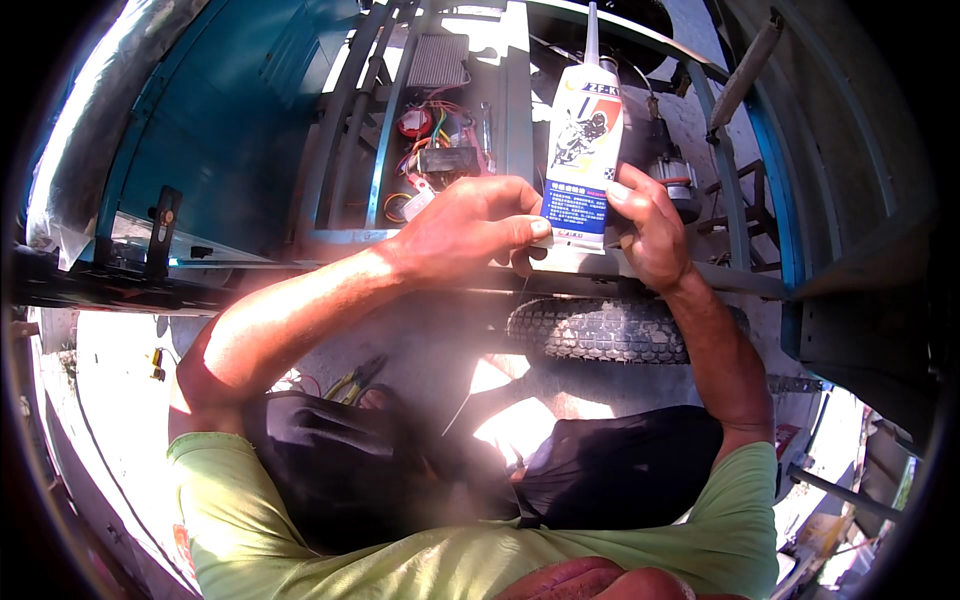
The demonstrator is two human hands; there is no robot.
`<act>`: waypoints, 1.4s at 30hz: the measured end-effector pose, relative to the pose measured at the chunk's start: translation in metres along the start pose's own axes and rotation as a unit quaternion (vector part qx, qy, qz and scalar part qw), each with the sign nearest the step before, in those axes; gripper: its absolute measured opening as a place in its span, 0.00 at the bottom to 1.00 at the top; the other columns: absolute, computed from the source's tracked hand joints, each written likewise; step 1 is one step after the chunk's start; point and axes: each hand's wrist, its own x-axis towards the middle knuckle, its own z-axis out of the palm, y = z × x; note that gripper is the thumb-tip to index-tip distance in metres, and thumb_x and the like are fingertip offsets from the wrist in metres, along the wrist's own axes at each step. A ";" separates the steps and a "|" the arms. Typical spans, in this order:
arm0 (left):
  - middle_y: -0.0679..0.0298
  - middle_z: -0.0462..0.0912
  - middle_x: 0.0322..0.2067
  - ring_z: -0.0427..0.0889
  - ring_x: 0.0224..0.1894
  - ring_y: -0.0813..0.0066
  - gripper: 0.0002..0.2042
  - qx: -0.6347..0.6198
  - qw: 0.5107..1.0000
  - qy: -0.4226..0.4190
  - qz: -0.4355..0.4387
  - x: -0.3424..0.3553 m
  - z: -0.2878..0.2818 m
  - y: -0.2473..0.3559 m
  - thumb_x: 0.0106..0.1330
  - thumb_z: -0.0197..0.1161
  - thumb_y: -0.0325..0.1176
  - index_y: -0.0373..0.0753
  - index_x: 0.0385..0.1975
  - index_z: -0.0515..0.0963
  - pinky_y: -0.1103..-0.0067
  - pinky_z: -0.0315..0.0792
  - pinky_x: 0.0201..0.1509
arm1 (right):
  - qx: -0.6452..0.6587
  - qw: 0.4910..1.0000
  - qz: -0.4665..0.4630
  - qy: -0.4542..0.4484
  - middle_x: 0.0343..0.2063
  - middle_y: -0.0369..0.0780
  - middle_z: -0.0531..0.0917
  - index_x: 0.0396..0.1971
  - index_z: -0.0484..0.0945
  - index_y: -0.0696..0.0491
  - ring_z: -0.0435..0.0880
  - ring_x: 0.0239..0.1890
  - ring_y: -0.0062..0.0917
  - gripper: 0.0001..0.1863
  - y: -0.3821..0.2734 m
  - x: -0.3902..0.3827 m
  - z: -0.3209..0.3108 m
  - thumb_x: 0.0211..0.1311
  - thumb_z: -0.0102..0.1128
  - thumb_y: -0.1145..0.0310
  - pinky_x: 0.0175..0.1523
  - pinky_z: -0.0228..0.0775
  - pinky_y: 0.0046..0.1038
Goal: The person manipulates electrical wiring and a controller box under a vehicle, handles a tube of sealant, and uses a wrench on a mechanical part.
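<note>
A white squeeze tube (585,140) with a long pointed nozzle is held upright in front of me, its nozzle pointing away. Its printed face has a motorcycle picture and a dark blue lower band. My left hand (475,228) pinches the flat crimped end at its lower left corner. On the right edge, my right hand (650,222) grips the tube with the thumb on its front. The fingers behind the tube are partly hidden.
Beyond my hands is a blue metal vehicle frame (518,100) with tangled wiring (440,135) and a finned grey box (438,62). A knobbly tyre (600,330) lies below the frame's near bar. Pliers (352,382) with yellow handles lie by my left leg. A blue panel (230,130) stands at left.
</note>
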 end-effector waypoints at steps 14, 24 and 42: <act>0.61 0.85 0.41 0.87 0.38 0.74 0.13 -0.008 1.000 -0.001 -0.001 0.001 0.000 -0.002 0.76 0.65 0.39 0.33 0.44 0.78 0.75 0.81 0.45 | -0.038 0.999 -0.016 0.001 0.48 0.43 0.85 0.56 0.75 0.67 0.81 0.51 0.21 0.24 0.000 0.001 -0.001 0.73 0.47 0.62 0.61 0.68 0.23; 0.61 0.84 0.41 0.87 0.39 0.74 0.14 0.005 1.000 0.005 -0.009 -0.002 0.000 -0.001 0.76 0.65 0.40 0.33 0.45 0.78 0.76 0.81 0.45 | -0.034 0.999 -0.012 0.003 0.49 0.43 0.85 0.58 0.75 0.67 0.81 0.52 0.22 0.25 0.000 0.001 0.002 0.72 0.47 0.61 0.62 0.68 0.24; 0.60 0.85 0.37 0.85 0.36 0.76 0.12 0.055 0.998 0.037 0.000 -0.003 -0.001 0.000 0.75 0.63 0.37 0.32 0.44 0.79 0.76 0.79 0.44 | -0.173 0.983 -0.036 0.049 0.45 0.40 0.87 0.55 0.78 0.65 0.82 0.45 0.18 0.18 -0.002 0.003 -0.004 0.72 0.56 0.69 0.56 0.74 0.25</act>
